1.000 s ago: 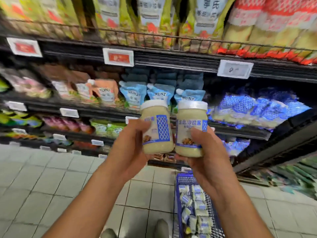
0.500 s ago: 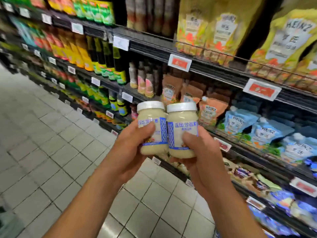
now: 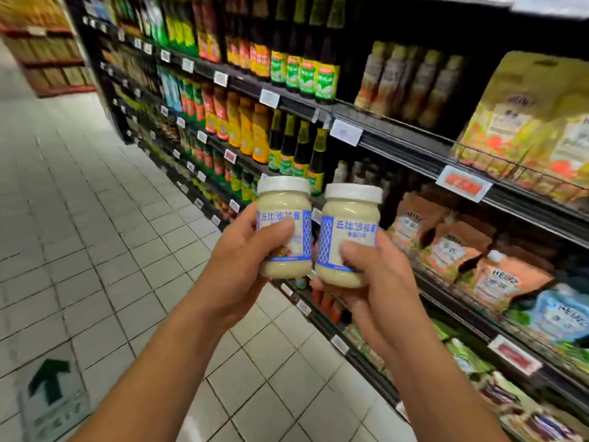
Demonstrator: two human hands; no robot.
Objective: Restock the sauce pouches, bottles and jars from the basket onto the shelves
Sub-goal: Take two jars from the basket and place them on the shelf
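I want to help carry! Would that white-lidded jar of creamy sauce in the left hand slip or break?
The white-lidded jar of creamy sauce looks rigid and full, so probably heavy for its size. Its sides seem smooth; the left hand wraps around the label. Whether it's breakable glass I can't tell.

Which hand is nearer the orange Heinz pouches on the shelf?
Right. The right hand with its jar sits just left of the orange Heinz pouches; the left hand is farther left, toward the aisle.

Two jars, left jar and right jar: cream-white contents, white lids, white labels with blue lattice-pattern band and blue text. Shelves black with white and red price tags; bottles dark with green-yellow labels, others orange and red. Pouches brown-orange and light blue; floor pale grey tile grid, green arrow sticker.
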